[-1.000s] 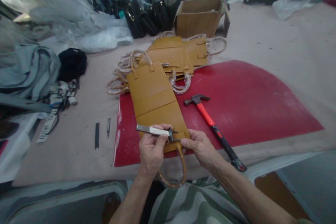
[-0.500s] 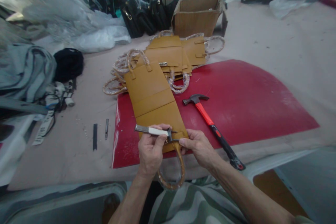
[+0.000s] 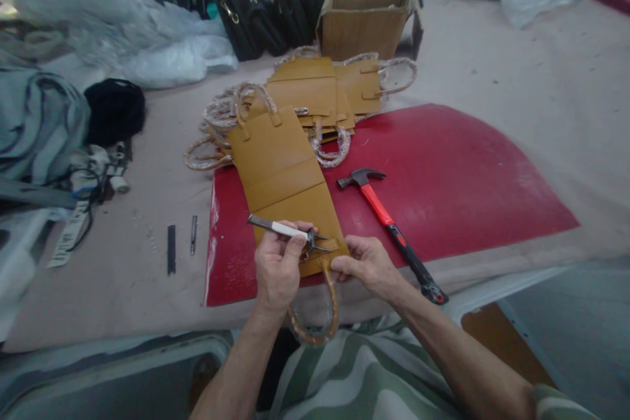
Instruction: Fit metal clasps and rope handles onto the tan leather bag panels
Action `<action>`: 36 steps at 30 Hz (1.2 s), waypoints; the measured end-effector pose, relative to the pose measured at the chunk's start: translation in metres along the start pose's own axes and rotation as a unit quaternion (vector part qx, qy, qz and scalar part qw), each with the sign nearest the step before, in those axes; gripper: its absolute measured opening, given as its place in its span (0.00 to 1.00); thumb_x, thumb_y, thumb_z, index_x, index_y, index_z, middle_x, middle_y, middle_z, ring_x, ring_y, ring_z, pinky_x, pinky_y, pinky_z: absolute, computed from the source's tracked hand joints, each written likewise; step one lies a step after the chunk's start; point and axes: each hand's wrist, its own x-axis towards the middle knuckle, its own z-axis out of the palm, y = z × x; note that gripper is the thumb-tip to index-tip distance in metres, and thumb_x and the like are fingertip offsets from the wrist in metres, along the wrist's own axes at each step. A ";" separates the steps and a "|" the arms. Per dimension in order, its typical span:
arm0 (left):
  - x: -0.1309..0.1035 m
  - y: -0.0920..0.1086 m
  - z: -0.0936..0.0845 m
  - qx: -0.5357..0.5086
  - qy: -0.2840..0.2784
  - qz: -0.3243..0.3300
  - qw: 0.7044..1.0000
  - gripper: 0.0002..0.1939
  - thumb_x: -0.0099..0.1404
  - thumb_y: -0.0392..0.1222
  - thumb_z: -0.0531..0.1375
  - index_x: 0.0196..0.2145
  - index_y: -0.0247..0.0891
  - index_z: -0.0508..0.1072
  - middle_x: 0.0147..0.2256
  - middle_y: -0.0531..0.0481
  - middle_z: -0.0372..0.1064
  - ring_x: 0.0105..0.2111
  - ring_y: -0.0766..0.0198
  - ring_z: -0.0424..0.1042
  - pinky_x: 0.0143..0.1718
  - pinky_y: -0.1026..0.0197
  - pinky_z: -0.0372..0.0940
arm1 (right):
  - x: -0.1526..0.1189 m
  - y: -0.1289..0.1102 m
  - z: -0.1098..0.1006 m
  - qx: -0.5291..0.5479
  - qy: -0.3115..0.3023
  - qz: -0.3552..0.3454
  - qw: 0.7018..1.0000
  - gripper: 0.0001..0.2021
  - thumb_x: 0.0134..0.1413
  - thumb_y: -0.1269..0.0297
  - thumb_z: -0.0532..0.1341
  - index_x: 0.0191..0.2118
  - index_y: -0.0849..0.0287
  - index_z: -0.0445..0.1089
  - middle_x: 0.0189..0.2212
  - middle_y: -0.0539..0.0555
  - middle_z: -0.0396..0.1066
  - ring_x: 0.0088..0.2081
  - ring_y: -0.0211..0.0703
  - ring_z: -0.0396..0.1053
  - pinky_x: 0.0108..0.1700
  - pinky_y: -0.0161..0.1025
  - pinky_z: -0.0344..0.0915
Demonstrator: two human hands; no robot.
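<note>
My left hand (image 3: 279,269) is closed round a metal punch tool (image 3: 283,230) with a white band and two prongs at its right end. The prongs point at the handle tab near the lower edge of a mustard leather panel (image 3: 283,164). My right hand (image 3: 367,264) pinches that panel's lower right corner beside the tab. A wrapped loop handle (image 3: 315,341) hangs from the panel over the table edge. Right of the panel, a claw hammer (image 3: 388,226) with a red and black handle lies on the red mat (image 3: 457,190).
More mustard panels (image 3: 310,93) with wrapped handles are piled behind. An open cardboard box (image 3: 364,29) and black bags (image 3: 241,29) stand at the back. A dark strip (image 3: 171,249) and a small metal rod (image 3: 193,235) lie left of the mat. Plastic wrap covers the back left.
The tool's prongs have turned and now show apart over the tab. My right hand's fingertips have drawn off the prong onto the panel's corner. The whole view has shifted slightly.
</note>
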 end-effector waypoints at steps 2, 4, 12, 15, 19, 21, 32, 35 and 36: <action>0.001 0.000 0.002 0.000 0.000 -0.004 1.000 0.12 0.64 0.46 0.65 0.40 0.38 0.69 0.39 0.47 0.78 0.40 0.60 0.80 0.45 0.58 0.75 | 0.001 0.001 0.001 0.012 0.007 0.006 1.000 0.17 0.44 0.53 0.72 0.31 0.61 0.73 0.22 0.51 0.75 0.21 0.36 0.69 0.25 0.33 0.66; 0.002 0.002 0.004 -0.004 0.002 -0.005 1.000 0.12 0.64 0.46 0.65 0.40 0.38 0.69 0.39 0.47 0.78 0.39 0.60 0.81 0.45 0.58 0.75 | 0.001 0.003 0.002 0.031 0.010 0.010 0.999 0.17 0.44 0.52 0.72 0.31 0.62 0.73 0.22 0.52 0.75 0.21 0.36 0.69 0.25 0.33 0.66; 0.002 0.010 0.006 0.013 -0.006 0.008 1.000 0.10 0.66 0.44 0.64 0.41 0.37 0.69 0.40 0.47 0.78 0.40 0.61 0.80 0.44 0.60 0.75 | -0.001 0.006 0.004 0.108 -0.016 -0.018 0.994 0.20 0.45 0.51 0.73 0.34 0.64 0.74 0.24 0.54 0.77 0.24 0.38 0.72 0.28 0.33 0.68; 0.001 0.010 0.005 0.028 -0.010 0.028 0.999 0.10 0.67 0.43 0.64 0.41 0.37 0.69 0.40 0.47 0.78 0.41 0.61 0.80 0.45 0.60 0.75 | 0.002 0.008 0.005 0.127 -0.014 -0.011 0.992 0.19 0.44 0.52 0.73 0.35 0.64 0.74 0.23 0.53 0.76 0.23 0.37 0.71 0.27 0.33 0.67; 0.000 0.008 0.004 0.034 -0.015 0.040 0.998 0.09 0.67 0.42 0.63 0.41 0.38 0.68 0.40 0.47 0.77 0.41 0.61 0.80 0.44 0.60 0.76 | 0.005 0.012 0.006 0.143 -0.010 -0.013 0.990 0.19 0.43 0.53 0.74 0.34 0.64 0.75 0.22 0.53 0.76 0.20 0.36 0.70 0.24 0.32 0.66; -0.001 0.008 0.003 0.042 -0.022 0.048 0.998 0.09 0.67 0.42 0.63 0.41 0.38 0.68 0.40 0.47 0.77 0.41 0.61 0.80 0.44 0.60 0.76 | 0.005 0.012 0.007 0.143 -0.012 -0.014 0.990 0.18 0.44 0.54 0.73 0.35 0.64 0.74 0.22 0.53 0.76 0.21 0.36 0.70 0.24 0.31 0.66; -0.007 -0.002 -0.004 0.159 -0.046 0.202 0.965 0.07 0.67 0.35 0.60 0.43 0.38 0.69 0.44 0.45 0.76 0.45 0.59 0.79 0.47 0.56 0.76 | 0.004 0.007 0.010 0.129 -0.002 -0.001 0.992 0.18 0.43 0.56 0.73 0.35 0.63 0.73 0.23 0.52 0.76 0.21 0.36 0.71 0.25 0.31 0.68; -0.007 -0.004 -0.009 0.203 -0.055 0.241 0.947 0.08 0.67 0.33 0.61 0.43 0.39 0.69 0.44 0.45 0.76 0.45 0.59 0.79 0.49 0.53 0.74 | 0.004 0.008 0.011 0.130 -0.006 -0.001 0.991 0.18 0.43 0.55 0.73 0.35 0.63 0.73 0.23 0.53 0.77 0.22 0.37 0.72 0.26 0.32 0.68; -0.006 -0.004 -0.010 0.212 -0.056 0.250 0.943 0.08 0.67 0.33 0.61 0.43 0.39 0.69 0.44 0.45 0.77 0.45 0.59 0.79 0.49 0.53 0.74 | 0.004 0.007 0.011 0.130 -0.006 0.000 0.991 0.18 0.43 0.55 0.73 0.34 0.63 0.73 0.23 0.53 0.77 0.22 0.37 0.72 0.26 0.32 0.69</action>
